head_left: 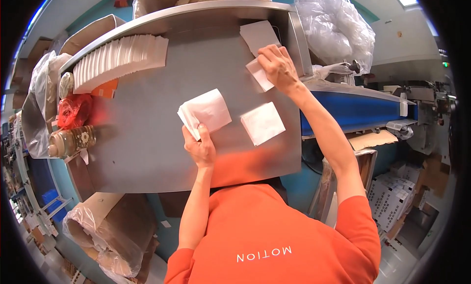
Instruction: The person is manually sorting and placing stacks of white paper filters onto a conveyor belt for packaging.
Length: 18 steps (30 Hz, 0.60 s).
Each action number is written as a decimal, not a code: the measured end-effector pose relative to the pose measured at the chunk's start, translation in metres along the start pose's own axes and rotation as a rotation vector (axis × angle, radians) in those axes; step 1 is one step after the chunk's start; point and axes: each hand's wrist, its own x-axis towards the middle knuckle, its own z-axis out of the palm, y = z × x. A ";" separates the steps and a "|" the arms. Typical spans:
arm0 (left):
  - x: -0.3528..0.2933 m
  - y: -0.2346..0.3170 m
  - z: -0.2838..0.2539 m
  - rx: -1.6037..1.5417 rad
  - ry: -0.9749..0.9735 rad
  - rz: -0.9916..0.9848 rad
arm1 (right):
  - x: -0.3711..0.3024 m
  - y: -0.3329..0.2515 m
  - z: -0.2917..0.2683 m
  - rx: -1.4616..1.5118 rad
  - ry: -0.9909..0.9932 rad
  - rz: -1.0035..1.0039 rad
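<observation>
A folded stack of white paper napkins is gripped at its near left corner by my left hand, thumb on top, its left edge fanned into layers. At the far right of the metal table, my right hand has its fingers curled over a small white napkin stack. Its fingertips are partly hidden. Just beyond lies another flat white pile, against the table's side wall. Between my hands and closer to me, a square napkin stack rests on the table, touched by neither hand.
A long row of upright napkins lines the table's far left edge. Beside it are a red plastic bag and a patterned bottle lying on its side. A blue conveyor belt adjoins on the right, below a clear plastic bag.
</observation>
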 end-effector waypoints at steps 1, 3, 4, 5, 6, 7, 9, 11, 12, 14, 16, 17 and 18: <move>0.000 0.000 -0.001 -0.001 0.002 -0.005 | 0.001 -0.001 -0.004 -0.015 0.033 -0.022; 0.001 -0.002 -0.005 -0.001 -0.011 -0.036 | 0.003 -0.013 -0.023 0.142 0.105 0.100; 0.002 -0.001 -0.005 -0.002 -0.009 -0.041 | 0.003 -0.022 -0.035 0.251 0.144 0.206; 0.003 0.000 -0.005 -0.017 -0.010 -0.048 | 0.005 -0.036 -0.060 0.409 0.124 0.337; 0.001 0.001 -0.004 -0.035 -0.018 -0.055 | 0.002 -0.045 -0.081 0.688 0.125 0.513; 0.001 0.000 -0.006 -0.035 -0.020 -0.059 | -0.003 -0.055 -0.097 0.971 0.126 0.689; 0.001 -0.006 -0.009 -0.038 -0.019 -0.064 | -0.019 -0.074 -0.107 1.125 0.159 0.792; 0.002 -0.006 -0.008 -0.042 -0.022 -0.032 | -0.044 -0.084 -0.105 1.207 -0.001 0.912; 0.002 -0.004 -0.009 -0.037 -0.020 0.009 | -0.063 -0.086 -0.088 1.236 -0.020 0.918; 0.002 0.000 -0.007 -0.034 -0.049 -0.024 | -0.093 -0.089 -0.065 0.947 -0.096 0.896; 0.001 0.002 -0.009 -0.021 -0.067 -0.058 | -0.103 -0.097 -0.055 0.892 -0.078 0.916; 0.001 0.004 -0.009 -0.023 -0.077 -0.076 | -0.106 -0.100 -0.053 0.836 -0.062 0.936; 0.001 0.005 -0.010 -0.026 -0.090 -0.093 | -0.108 -0.101 -0.053 0.840 -0.142 0.981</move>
